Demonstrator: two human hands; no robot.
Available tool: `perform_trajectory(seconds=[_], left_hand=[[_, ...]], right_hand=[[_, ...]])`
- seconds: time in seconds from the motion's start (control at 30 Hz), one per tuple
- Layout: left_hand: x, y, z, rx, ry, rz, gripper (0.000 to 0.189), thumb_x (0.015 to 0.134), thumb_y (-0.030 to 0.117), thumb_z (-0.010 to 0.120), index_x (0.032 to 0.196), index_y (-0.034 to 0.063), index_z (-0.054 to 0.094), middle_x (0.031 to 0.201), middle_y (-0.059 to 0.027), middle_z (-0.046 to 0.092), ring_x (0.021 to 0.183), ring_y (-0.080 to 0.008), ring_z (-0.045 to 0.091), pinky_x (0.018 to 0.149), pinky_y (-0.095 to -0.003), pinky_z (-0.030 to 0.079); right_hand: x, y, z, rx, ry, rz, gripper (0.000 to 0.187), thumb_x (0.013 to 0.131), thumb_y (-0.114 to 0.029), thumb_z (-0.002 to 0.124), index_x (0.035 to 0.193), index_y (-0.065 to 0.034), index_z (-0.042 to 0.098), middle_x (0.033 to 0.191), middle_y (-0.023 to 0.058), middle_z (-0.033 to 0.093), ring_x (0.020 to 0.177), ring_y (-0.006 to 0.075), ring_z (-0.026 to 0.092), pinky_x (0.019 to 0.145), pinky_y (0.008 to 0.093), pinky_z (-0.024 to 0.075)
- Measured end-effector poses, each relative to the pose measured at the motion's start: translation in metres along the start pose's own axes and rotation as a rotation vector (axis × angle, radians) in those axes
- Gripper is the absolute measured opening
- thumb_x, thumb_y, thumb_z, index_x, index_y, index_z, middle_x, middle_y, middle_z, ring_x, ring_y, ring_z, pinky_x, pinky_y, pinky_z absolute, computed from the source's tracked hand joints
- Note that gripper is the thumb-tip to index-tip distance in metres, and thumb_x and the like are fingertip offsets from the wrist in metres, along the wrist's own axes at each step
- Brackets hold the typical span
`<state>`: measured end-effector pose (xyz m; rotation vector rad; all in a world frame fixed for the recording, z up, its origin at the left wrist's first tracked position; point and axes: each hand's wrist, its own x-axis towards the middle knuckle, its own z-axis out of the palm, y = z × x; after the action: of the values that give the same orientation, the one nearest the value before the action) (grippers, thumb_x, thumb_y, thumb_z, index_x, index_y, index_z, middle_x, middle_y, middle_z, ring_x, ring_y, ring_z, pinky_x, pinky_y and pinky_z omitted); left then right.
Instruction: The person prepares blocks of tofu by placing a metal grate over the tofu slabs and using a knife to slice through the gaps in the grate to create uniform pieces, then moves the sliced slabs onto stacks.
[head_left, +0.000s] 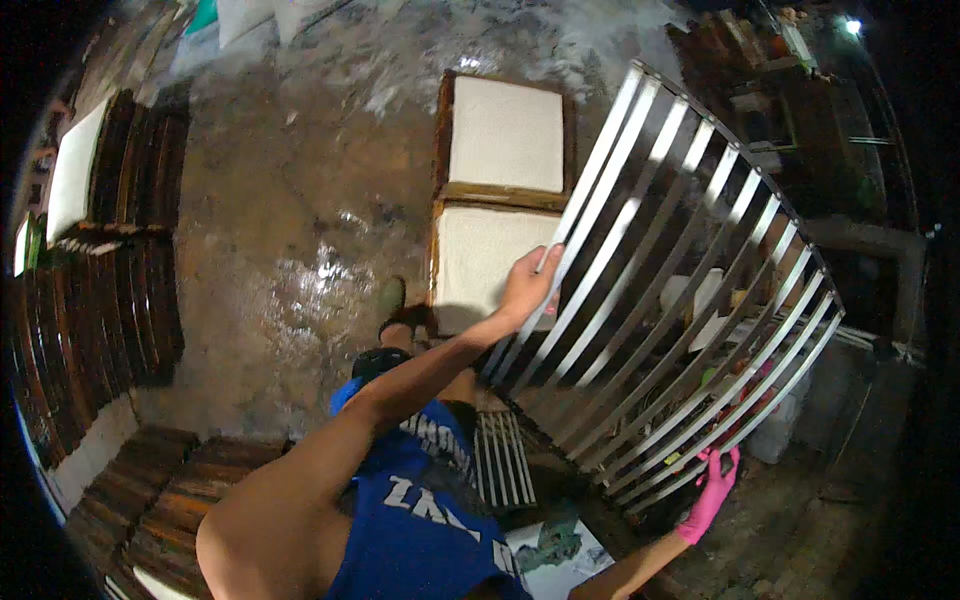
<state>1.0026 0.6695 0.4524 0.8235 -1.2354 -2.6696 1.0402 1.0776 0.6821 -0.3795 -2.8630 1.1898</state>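
A large slatted metal rack (645, 300) is held tilted in front of me and to my right. My left hand (531, 281), which is bare, grips its left outer slat, with the thumb along the edge. My right hand (709, 495), in a pink glove, holds the opposite outer slat near its lower end. Two wooden frames lie beyond my left hand, each filled with a flat white slab: the far slab (508, 135) shows almost whole, while the near slab (487, 255) is partly covered by my left hand and the rack.
Stacks of wooden frames (97, 322) stand at the left, one topped with a white slab (77, 172). More wooden stacks (202, 487) sit at lower left. A smaller slatted rack (504, 457) is by my body. The concrete floor (247, 225) looks wet.
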Motion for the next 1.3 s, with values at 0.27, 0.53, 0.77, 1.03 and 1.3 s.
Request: perform_trajectory(seconds=[0.27, 0.53, 0.77, 1.03, 1.3], left_hand=[[-0.021, -0.131, 0.01, 0.058, 0.137, 0.231, 0.028, 0.091, 0.011, 0.054, 0.117, 0.0016, 0.049, 0.089, -0.0052, 0.06, 0.07, -0.0103, 0.057, 0.062, -0.0263, 0.048], [0.077, -0.306, -0.087, 0.5, 0.549, 0.208, 0.049, 0.077, 0.018, 0.064, 0.122, 0.0002, 0.057, 0.08, -0.0095, 0.064, 0.068, -0.0194, 0.058, 0.068, -0.0362, 0.049], [0.102, -0.414, -0.174, 0.8, 0.714, -0.1, 0.045, 0.082, 0.019, 0.063, 0.123, 0.0013, 0.057, 0.079, -0.0117, 0.064, 0.068, -0.015, 0.054, 0.066, -0.0349, 0.048], [0.138, -0.467, -0.23, 0.817, 0.744, 0.198, 0.056, 0.087, 0.022, 0.059, 0.136, -0.0001, 0.046, 0.083, -0.0061, 0.061, 0.075, -0.0102, 0.052, 0.068, -0.028, 0.047], [0.137, -0.475, -0.241, 0.794, 0.794, 0.207, 0.051, 0.087, 0.008, 0.058, 0.136, -0.0026, 0.046, 0.121, -0.0166, 0.063, 0.108, -0.0159, 0.059, 0.094, -0.0295, 0.045]], right_hand=[[0.131, 0.066, -0.011, -0.172, -0.061, 0.046, 0.028, 0.09, -0.026, 0.065, 0.113, -0.0111, 0.059, 0.087, -0.0002, 0.065, 0.06, 0.0049, 0.056, 0.045, 0.0215, 0.0305], [0.361, 0.284, 0.238, 0.115, -0.496, 0.099, 0.026, 0.087, -0.013, 0.07, 0.109, -0.0032, 0.06, 0.088, 0.0018, 0.063, 0.068, 0.0105, 0.058, 0.059, 0.025, 0.0467], [0.359, 0.46, 0.411, 0.073, -0.583, 0.151, 0.022, 0.087, -0.015, 0.07, 0.107, -0.0065, 0.064, 0.082, -0.0024, 0.062, 0.067, 0.0076, 0.058, 0.056, 0.0233, 0.0444], [0.358, 0.484, 0.507, 0.046, -0.602, 0.241, 0.022, 0.088, -0.018, 0.069, 0.106, -0.0085, 0.063, 0.081, -0.0038, 0.06, 0.067, 0.0074, 0.057, 0.056, 0.0234, 0.0429], [0.351, 0.487, 0.533, -0.048, -0.617, 0.288, 0.028, 0.087, -0.034, 0.07, 0.108, -0.0163, 0.063, 0.087, -0.0046, 0.063, 0.074, 0.0059, 0.061, 0.054, 0.0224, 0.0382]])
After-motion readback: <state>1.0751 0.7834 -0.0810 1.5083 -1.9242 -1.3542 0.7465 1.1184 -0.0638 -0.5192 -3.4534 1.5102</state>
